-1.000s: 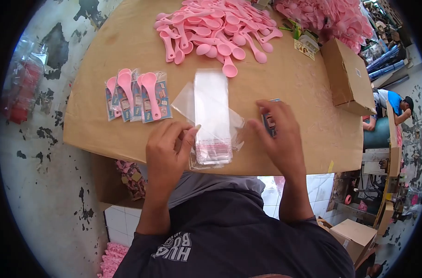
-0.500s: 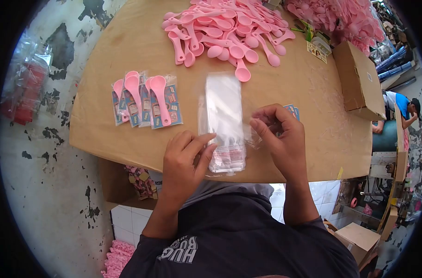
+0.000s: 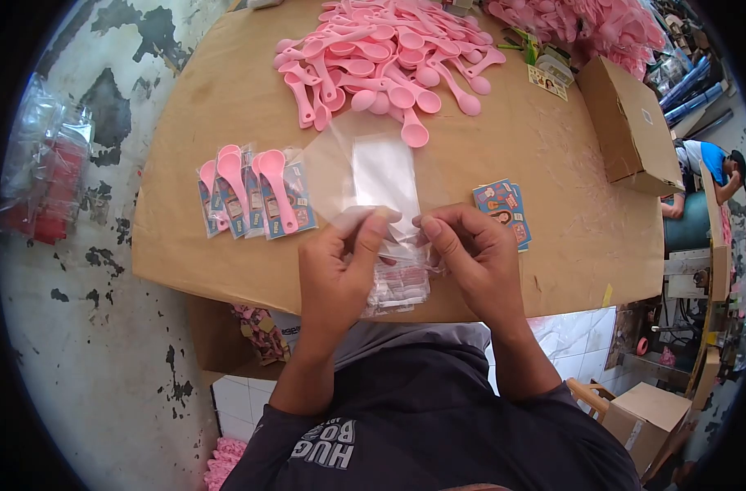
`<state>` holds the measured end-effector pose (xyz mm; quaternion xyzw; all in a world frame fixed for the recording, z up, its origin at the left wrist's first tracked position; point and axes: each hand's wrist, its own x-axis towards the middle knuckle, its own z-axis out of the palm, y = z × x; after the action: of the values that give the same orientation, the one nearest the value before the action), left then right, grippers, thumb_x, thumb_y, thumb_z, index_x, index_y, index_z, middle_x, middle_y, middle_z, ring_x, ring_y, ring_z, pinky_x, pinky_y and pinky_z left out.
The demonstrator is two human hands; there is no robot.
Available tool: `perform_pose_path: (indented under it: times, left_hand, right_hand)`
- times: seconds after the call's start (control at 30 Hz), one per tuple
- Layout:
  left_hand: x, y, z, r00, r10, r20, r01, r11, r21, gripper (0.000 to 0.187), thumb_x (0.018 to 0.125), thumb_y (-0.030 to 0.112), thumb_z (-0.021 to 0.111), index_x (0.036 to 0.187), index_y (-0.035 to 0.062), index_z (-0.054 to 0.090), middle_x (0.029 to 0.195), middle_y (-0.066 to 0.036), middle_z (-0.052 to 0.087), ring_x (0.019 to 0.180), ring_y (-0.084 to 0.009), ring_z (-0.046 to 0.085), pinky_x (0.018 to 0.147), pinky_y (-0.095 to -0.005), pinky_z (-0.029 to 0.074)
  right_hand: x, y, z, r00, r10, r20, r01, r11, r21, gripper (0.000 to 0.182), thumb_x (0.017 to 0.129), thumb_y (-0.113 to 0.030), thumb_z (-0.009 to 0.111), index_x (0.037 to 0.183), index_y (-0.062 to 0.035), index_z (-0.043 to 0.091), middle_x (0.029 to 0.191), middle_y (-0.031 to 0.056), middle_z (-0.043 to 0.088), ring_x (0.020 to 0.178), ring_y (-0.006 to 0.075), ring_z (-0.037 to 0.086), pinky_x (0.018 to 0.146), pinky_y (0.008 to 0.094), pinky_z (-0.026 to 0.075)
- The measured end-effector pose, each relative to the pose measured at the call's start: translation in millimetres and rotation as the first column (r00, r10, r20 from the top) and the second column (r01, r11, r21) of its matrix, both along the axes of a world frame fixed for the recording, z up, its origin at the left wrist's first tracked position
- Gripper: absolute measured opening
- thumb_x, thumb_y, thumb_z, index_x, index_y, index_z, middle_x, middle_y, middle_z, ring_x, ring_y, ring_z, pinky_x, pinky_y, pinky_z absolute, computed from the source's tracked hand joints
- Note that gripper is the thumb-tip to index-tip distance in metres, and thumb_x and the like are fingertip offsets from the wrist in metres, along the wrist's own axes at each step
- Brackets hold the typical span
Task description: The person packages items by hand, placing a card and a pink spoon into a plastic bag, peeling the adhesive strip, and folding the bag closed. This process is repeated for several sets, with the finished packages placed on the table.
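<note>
My left hand (image 3: 340, 262) and my right hand (image 3: 475, 262) pinch the edges of one clear plastic bag between them, over a stack of clear bags (image 3: 384, 176) on the brown table. The held bag is thin and partly blurred. To the left lie packed pink spoons (image 3: 276, 188), in clear bags with blue printed cards. Right of my right hand is a small stack of blue printed cards (image 3: 502, 211). A large pile of loose pink spoons (image 3: 373, 61) covers the table's far side.
A cardboard box (image 3: 631, 123) stands at the table's right edge, near a small clear container (image 3: 556, 69). More pink spoons in plastic (image 3: 586, 29) lie at the back right. Another person (image 3: 711, 164) sits far right. A peeling wall (image 3: 86, 286) is at left.
My left hand has come off the bag stack to grip a single bag. My right hand has moved left beside it, uncovering the stack of cards. The view has shifted slightly.
</note>
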<state>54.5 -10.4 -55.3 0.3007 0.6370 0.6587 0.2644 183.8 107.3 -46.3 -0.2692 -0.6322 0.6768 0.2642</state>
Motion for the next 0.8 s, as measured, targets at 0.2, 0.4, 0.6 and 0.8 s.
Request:
perform_pose_path:
  times: [0.2, 0.4, 0.6, 0.8]
  left_hand:
    - [-33, -18, -8, 0.946, 0.086, 0.314, -0.19, 0.929, 0.319, 0.028, 0.108, 0.021, 0.054, 0.109, -0.0043, 0.067, 0.098, -0.018, 0.075, 0.088, -0.0249, 0.075, 0.078, -0.0331, 0.061]
    - [-31, -17, 2, 0.833, 0.035, 0.552, -0.306, 0.861, 0.406, 0.024, 0.106, 0.014, 0.055, 0.128, 0.0022, 0.055, 0.117, -0.022, 0.071, 0.104, -0.0301, 0.073, 0.089, -0.0389, 0.062]
    - [-28, -13, -11, 0.825, -0.085, 0.558, -0.224, 0.858, 0.463, 0.024, 0.102, 0.009, 0.062, 0.125, 0.0021, 0.057, 0.115, -0.02, 0.072, 0.102, -0.0288, 0.073, 0.087, -0.0368, 0.063]
    - [-24, -2, -2, 0.857, -0.037, 0.513, -0.19, 0.904, 0.383, 0.029, 0.101, 0.012, 0.065, 0.126, 0.0007, 0.056, 0.117, -0.022, 0.071, 0.104, -0.0304, 0.073, 0.087, -0.0359, 0.061]
  right_hand:
    - [-1, 13, -17, 0.983, -0.175, 0.053, 0.135, 0.89, 0.436, 0.012, 0.096, -0.01, 0.071, 0.102, 0.0011, 0.071, 0.073, 0.0029, 0.062, 0.065, 0.0078, 0.058, 0.059, 0.0244, 0.044]
    - [-1, 6, 6, 0.949, 0.002, 0.314, -0.102, 0.948, 0.302, 0.032, 0.091, -0.009, 0.075, 0.121, -0.0023, 0.065, 0.086, 0.0103, 0.063, 0.07, 0.0146, 0.061, 0.062, 0.0292, 0.047]
    - [19, 29, 6, 0.929, -0.34, 0.147, 0.124, 0.659, 0.742, 0.038, 0.089, -0.019, 0.077, 0.12, -0.0041, 0.063, 0.101, 0.0126, 0.058, 0.09, 0.0298, 0.06, 0.079, 0.0432, 0.05]
    - [59, 52, 13, 0.683, -0.484, 0.547, 0.056, 0.782, 0.621, 0.039, 0.085, -0.03, 0.083, 0.101, -0.0032, 0.059, 0.088, 0.0095, 0.056, 0.078, 0.0236, 0.056, 0.07, 0.0376, 0.047]
